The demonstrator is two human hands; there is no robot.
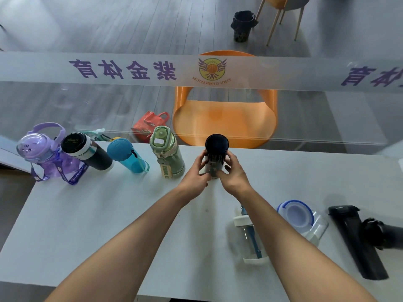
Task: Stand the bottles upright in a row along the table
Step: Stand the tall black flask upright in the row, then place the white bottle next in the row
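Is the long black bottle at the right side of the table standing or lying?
Lying. The long black bottle rests on its side on the table, its full length showing.

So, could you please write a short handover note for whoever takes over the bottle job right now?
Hands: left hand and right hand both grip the dark-capped bottle, upright at the far edge of the table.
Done: four stand in a row to its left: purple bottle, black flask, teal bottle, green bottle.
Left: release the held one at the row's right end. Near right, the clear bottle with straw and the long black bottle lie flat; the blue-lidded clear bottle and a dark bottle at the right edge also still need placing in the row.
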